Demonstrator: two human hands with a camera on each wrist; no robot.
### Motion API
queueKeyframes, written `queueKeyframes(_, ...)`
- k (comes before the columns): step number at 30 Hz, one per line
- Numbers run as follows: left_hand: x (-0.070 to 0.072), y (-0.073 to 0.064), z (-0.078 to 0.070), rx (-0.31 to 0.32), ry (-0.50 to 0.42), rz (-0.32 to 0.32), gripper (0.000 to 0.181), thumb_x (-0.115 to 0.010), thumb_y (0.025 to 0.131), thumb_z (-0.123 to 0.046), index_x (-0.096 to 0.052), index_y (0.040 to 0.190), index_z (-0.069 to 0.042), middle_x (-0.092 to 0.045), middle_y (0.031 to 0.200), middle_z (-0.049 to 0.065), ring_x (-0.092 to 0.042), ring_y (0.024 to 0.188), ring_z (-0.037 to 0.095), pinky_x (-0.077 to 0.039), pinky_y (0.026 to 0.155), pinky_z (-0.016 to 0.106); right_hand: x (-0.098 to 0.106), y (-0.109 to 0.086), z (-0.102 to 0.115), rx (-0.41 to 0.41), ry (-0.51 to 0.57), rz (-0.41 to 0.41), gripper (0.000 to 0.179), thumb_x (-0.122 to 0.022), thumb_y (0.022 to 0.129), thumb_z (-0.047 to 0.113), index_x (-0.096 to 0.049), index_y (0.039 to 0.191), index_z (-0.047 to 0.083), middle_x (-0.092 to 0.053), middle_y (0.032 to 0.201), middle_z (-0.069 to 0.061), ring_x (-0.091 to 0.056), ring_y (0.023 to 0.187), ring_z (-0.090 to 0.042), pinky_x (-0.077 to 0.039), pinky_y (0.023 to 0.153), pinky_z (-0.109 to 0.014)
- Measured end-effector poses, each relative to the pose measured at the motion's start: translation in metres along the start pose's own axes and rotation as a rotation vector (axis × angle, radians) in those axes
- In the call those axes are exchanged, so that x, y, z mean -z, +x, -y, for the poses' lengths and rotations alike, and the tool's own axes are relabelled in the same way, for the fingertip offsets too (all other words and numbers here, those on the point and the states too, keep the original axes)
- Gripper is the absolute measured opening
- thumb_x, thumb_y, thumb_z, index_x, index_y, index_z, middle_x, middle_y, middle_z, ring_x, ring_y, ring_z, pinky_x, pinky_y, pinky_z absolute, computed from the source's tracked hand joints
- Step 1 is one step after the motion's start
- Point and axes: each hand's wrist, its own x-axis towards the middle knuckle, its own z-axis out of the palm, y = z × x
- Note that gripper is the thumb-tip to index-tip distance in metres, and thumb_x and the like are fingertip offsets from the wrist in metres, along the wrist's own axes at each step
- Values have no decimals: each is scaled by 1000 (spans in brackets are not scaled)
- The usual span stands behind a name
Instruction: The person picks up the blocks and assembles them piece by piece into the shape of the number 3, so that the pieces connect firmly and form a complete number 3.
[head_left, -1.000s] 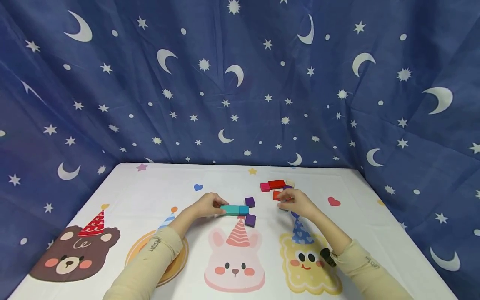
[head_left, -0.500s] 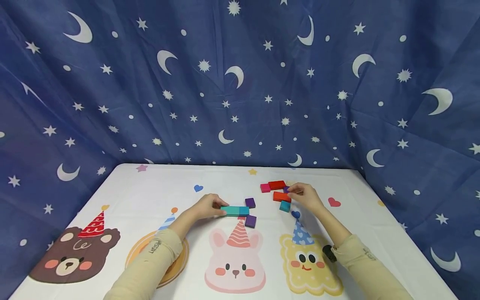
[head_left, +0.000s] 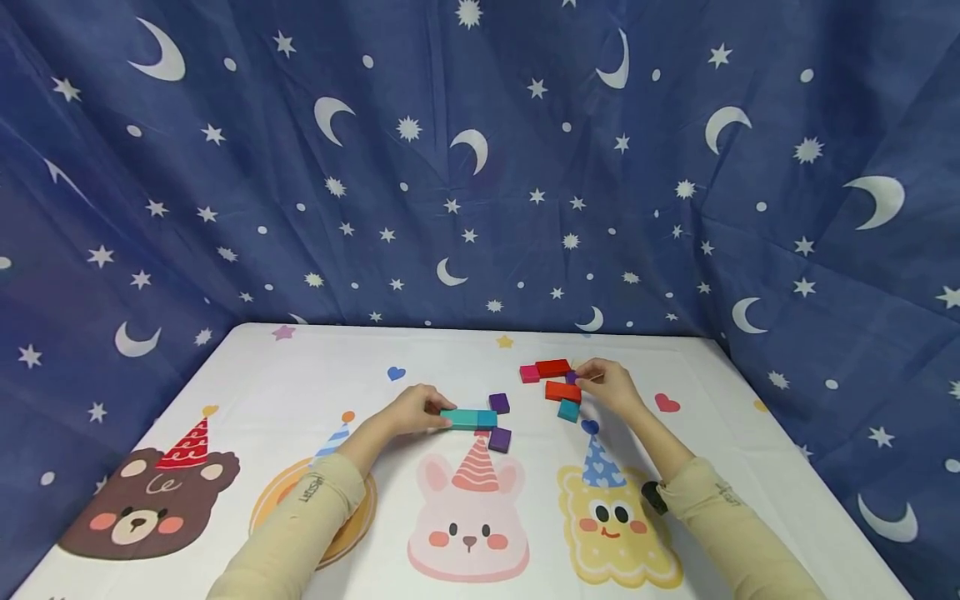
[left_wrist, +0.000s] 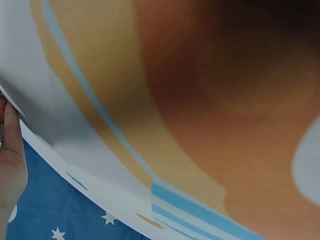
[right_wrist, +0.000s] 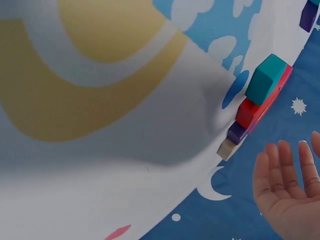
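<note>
In the head view my left hand [head_left: 411, 410] pinches the left end of a long teal block [head_left: 459, 419]. A shorter blue block [head_left: 487, 420] lies end to end with it. Two purple blocks, one behind [head_left: 498, 403] and one in front [head_left: 499, 440], sit by that blue block. My right hand [head_left: 613, 390] is over the right-hand cluster, its fingertips beside a purple block [head_left: 572, 377]. The right wrist view shows this hand [right_wrist: 290, 195] with extended fingers and nothing held. An orange-red block [head_left: 562, 391] and a teal block [head_left: 568, 410] lie just left of it.
Behind them are a pink block [head_left: 529, 374] and a red block [head_left: 552, 367]. A pale wooden block [right_wrist: 228, 149] is largely covered by the right hand in the head view. The white tablecloth [head_left: 337, 358] has printed cartoon figures; a starry blue curtain [head_left: 480, 208] hangs behind.
My right hand has moved back and slightly right, from over the teal and orange-red blocks to beside the purple block, uncovering them. The left hand stays on the long teal block.
</note>
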Motion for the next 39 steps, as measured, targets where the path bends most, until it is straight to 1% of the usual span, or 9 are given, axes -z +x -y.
queueKeyframes(5, 1, 0, 2, -6, -2, -3, 27, -73, 81, -13, -70, 107, -3, -64, 90, 7, -56, 81, 12, -48, 74, 22, -1, 3, 0, -3, -46, -10, 22, -58, 91, 8, -61, 108, -6, -64, 106, -22, -59, 95, -34, -50, 90, -45)
queueKeyframes(9, 1, -1, 3, -6, 8, -2, 27, -72, 81, -13, -70, 107, -4, -64, 89, 6, -55, 81, 11, -49, 74, 22, -4, 5, -1, 2, -53, -1, 22, -58, 90, 7, -61, 107, -6, -64, 105, -23, -59, 94, -34, -50, 90, -45)
queueKeyframes(16, -1, -1, 3, -50, 3, -2, 27, -72, 82, -12, -70, 107, -2, -64, 88, 7, -55, 79, 10, -49, 73, 21, -9, 5, -1, 5, -84, 28, 19, -61, 89, 6, -63, 104, -6, -65, 103, -21, -59, 93, -32, -50, 91, -45)
queueKeyframes(22, 0, -2, 3, -46, 10, -12, 27, -72, 81, -12, -70, 106, -2, -64, 88, 7, -57, 80, 11, -50, 73, 22, -12, 1, -4, 55, -93, 42, 15, -62, 87, 3, -64, 98, -5, -66, 97, -21, -61, 88, -31, -52, 87, -44)
queueKeyframes(29, 0, -3, 3, -40, -2, -5, 27, -72, 82, -12, -70, 107, -1, -63, 88, 8, -56, 80, 11, -48, 72, 19, -15, -3, -6, 18, -113, 70, 17, -64, 86, 5, -64, 100, -5, -66, 96, -19, -61, 88, -30, -52, 86, -44)
queueKeyframes(34, 0, -2, 3, -38, -15, -5, 28, -72, 81, -13, -70, 106, -1, -63, 88, 9, -57, 81, 14, -50, 74, 23, -16, -5, -7, 27, -103, 92, 17, -66, 85, 5, -64, 98, -4, -66, 95, -18, -60, 87, -29, -53, 84, -42)
queueKeyframes(37, 2, -3, 3, -50, -36, -5, 27, -73, 81, -15, -71, 105, -3, -64, 87, 6, -58, 80, 12, -51, 75, 25, -16, -5, -7, 36, -99, 102, 16, -67, 84, 7, -65, 96, -3, -65, 91, -16, -60, 84, -27, -53, 81, -40)
queueKeyframes(38, 0, 0, 11, -95, -44, -10, 27, -73, 82, -21, -72, 105, -6, -63, 86, 3, -57, 79, 10, -51, 73, 23, -16, -6, -7, 34, -95, 105, 16, -68, 84, 7, -65, 95, -3, -65, 90, -15, -59, 82, -26, -53, 79, -38)
queueKeyframes(39, 0, 0, 11, -103, -47, -11, 27, -73, 82, -22, -72, 104, -7, -63, 85, 2, -57, 78, 9, -51, 73, 23, -15, -6, -7, 29, -95, 110, 16, -69, 83, 8, -65, 95, -2, -64, 88, -14, -58, 81, -25, -53, 76, -36)
